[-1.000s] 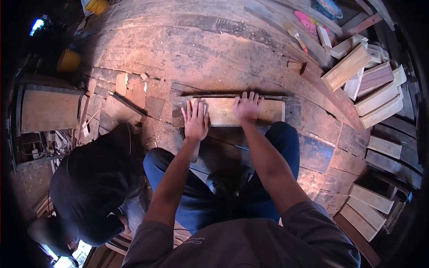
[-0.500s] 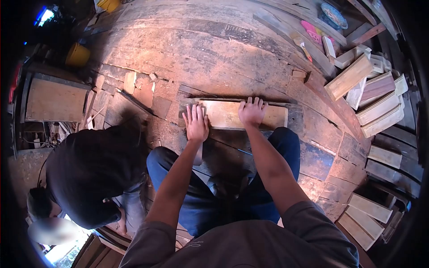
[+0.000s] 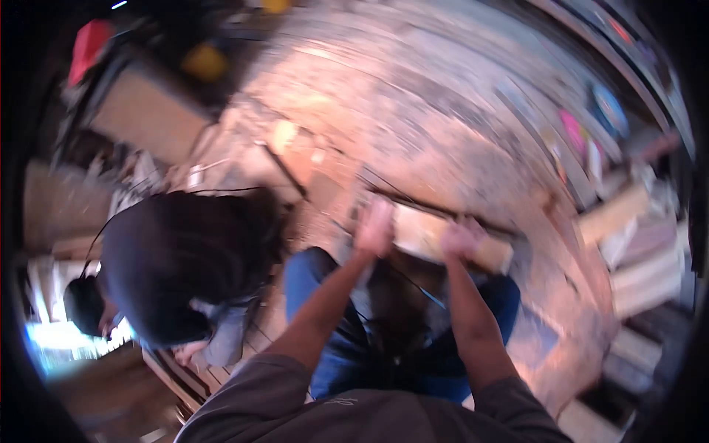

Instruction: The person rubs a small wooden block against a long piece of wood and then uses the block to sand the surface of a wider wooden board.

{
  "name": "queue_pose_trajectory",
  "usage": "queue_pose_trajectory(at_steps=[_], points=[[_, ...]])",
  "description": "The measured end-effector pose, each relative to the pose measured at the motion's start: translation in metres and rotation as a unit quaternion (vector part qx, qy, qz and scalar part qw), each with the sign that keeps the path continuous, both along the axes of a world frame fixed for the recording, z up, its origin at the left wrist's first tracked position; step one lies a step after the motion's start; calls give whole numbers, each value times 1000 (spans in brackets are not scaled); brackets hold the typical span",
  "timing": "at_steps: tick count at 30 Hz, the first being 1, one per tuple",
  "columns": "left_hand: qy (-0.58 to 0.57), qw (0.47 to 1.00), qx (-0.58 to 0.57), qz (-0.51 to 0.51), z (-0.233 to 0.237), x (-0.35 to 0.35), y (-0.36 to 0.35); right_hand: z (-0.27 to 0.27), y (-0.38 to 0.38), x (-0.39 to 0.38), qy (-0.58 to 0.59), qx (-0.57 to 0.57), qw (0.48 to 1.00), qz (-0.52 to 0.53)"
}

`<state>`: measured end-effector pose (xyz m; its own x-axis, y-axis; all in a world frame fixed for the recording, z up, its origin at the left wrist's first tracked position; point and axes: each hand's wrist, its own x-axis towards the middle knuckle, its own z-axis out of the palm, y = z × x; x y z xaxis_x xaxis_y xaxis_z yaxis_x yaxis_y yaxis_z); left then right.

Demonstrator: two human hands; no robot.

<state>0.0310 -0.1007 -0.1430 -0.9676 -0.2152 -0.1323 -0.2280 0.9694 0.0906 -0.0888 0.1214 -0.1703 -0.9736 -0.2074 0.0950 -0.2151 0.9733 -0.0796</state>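
Observation:
A pale wooden board (image 3: 419,231) lies crosswise in front of my knees, tilted down to the right in the head view. At its left end is my left hand (image 3: 375,226), resting on the wood; motion blur smears its fingers. Further right, my right hand (image 3: 461,238) is closed over the board, its fingers bent towards the far edge. Blur hides the finer detail of both hands. Beneath the board is a dark support, only partly visible.
Beside me on the left a person in a dark top (image 3: 192,258) bends low. Stacked wooden pieces (image 3: 642,244) stand at the right. A yellow bucket (image 3: 205,63) and a wooden box-like bench (image 3: 151,111) are at the far left. A blue basin (image 3: 609,109) sits at the upper right.
The view has swung round, so the board and my hands appear further right and tilted, and the picture is blurred. Both hands are still at the board.

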Motion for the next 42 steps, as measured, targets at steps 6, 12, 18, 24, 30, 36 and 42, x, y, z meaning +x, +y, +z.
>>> queue_pose_trajectory(at_steps=[6,12,18,24,30,36,42], points=[[20,987,148,63,-22,3,10,-40,9,-3,100,-4,994,36],[-29,984,165,62,24,0,4,-17,0,-7,-25,63,997,-41],[-122,975,176,63,32,-8,-2,-33,3,0,185,-43,982,-3],[-146,968,193,72,31,-14,-1,-24,2,3,198,-29,980,6],[-180,964,182,71,21,-15,-2,2,-4,1,-54,41,997,-39],[-105,984,126,64,5,-8,-2,-4,-7,5,34,14,998,-48],[24,993,108,36,6,5,0,20,-9,11,-16,20,999,-33]])
